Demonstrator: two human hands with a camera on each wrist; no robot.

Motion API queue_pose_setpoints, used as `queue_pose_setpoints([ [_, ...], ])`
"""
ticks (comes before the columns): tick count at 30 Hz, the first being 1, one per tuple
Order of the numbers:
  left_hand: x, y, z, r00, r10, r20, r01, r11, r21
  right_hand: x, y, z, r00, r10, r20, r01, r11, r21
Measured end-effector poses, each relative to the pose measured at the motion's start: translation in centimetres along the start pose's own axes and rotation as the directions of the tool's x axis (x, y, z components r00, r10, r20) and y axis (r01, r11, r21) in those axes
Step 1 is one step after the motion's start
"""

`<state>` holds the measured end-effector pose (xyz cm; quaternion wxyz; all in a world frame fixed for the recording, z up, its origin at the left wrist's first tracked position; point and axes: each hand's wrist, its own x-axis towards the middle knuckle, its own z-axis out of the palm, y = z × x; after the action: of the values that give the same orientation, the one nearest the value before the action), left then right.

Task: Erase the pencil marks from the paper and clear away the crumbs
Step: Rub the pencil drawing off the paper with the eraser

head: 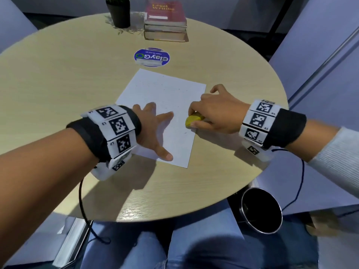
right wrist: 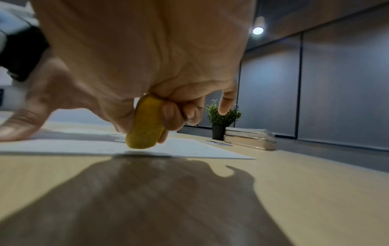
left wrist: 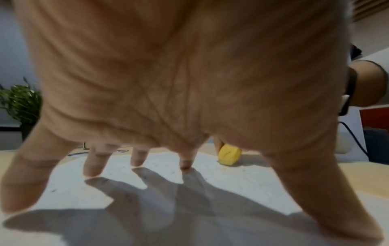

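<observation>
A white sheet of paper [head: 165, 105] lies on the round wooden table [head: 58, 84], dotted with small dark crumbs and a few faint marks. My left hand [head: 155, 131] lies flat on the sheet's near left part, fingers spread and straight [left wrist: 139, 158]. My right hand [head: 211, 111] pinches a yellow eraser [head: 194, 120] between thumb and curled fingers. The eraser [right wrist: 145, 131] stands on end just above the paper's right edge [right wrist: 189, 149]. In the left wrist view the eraser [left wrist: 229, 154] shows beyond my fingertips.
A blue round sticker [head: 152, 57] sits beyond the paper. A stack of books [head: 165, 22] and a potted plant [head: 119, 12] stand at the far edge. A metal bin [head: 261, 209] stands on the floor right of my knees.
</observation>
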<state>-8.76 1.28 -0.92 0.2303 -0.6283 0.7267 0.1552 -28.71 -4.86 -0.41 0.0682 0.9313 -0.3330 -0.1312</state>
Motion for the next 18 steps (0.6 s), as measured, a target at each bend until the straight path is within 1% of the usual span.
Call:
queue_pose_setpoints([
  [1, 0.1, 0.0, 0.1, 1.0, -0.004, 0.013, 0.004, 1.0, -0.008, 0.2, 0.0, 0.0, 1.0, 0.01, -0.007, -0.01, 1.0, -0.015],
  [3, 0.2, 0.2, 0.1, 1.0, 0.002, 0.0, -0.002, 1.0, -0.012, 0.1, -0.4, 0.1, 1.0, 0.004, -0.017, -0.004, 0.999, -0.036],
  [6, 0.3, 0.3, 0.0, 1.0, 0.004, 0.004, -0.004, 1.0, 0.0, -0.5, -1.8, 0.3, 0.995, -0.104, 0.009, 0.104, 0.991, -0.083],
  [7, 0.4, 0.2, -0.1, 1.0, -0.007, 0.018, 0.007, 1.0, 0.0, -0.4, -1.7, 0.1, 0.994, -0.105, 0.016, 0.106, 0.991, -0.087],
  [10, 0.6, 0.1, -0.2, 0.999, -0.028, 0.032, 0.028, 1.0, 0.005, 0.1, -0.8, -0.3, 1.0, 0.009, -0.006, -0.01, 0.996, -0.093],
  [11, 0.5, 0.1, -0.1, 0.999, -0.028, 0.038, 0.028, 1.0, 0.006, 0.1, -1.0, -0.4, 1.0, 0.006, -0.016, -0.008, 0.994, -0.11],
  [14, 0.3, 0.3, -0.3, 0.998, -0.03, 0.054, 0.029, 0.999, 0.016, -0.3, -2.5, -0.4, 0.992, -0.127, 0.014, 0.127, 0.972, -0.198],
  [15, 0.3, 0.3, -0.4, 0.998, -0.028, 0.055, 0.027, 0.999, 0.021, -0.3, -2.6, -0.5, 0.991, -0.132, 0.022, 0.134, 0.971, -0.2],
  [18, 0.3, 0.4, -0.3, 0.998, -0.033, 0.055, 0.031, 0.999, 0.028, -0.1, -1.6, -0.9, 1.0, -0.025, 0.0, 0.025, 0.985, -0.169],
])
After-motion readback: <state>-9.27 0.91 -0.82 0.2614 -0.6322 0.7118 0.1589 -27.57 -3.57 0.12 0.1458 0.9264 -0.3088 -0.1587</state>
